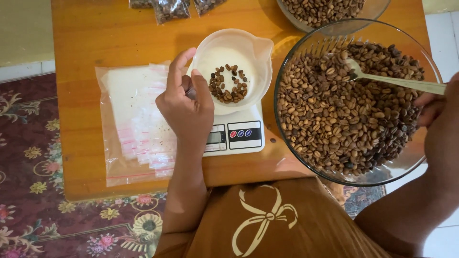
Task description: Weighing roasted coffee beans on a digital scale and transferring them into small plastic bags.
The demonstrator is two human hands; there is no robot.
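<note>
I am watching beans being weighed; the left hand is pinching the white cup rim at nine o'clock, fingers closed on it, on the scale; the right hand is gripping the spoon in the glass bowl at three o'clock; I think a careful scoop is needed.

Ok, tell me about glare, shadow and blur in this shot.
Head view: sharp throughout, no motion blur; soft even light; white streaks of glare on the glass bowl's rim; the left hand throws a faint shadow on the white cup; the right hand is cut by the frame edge.
</note>
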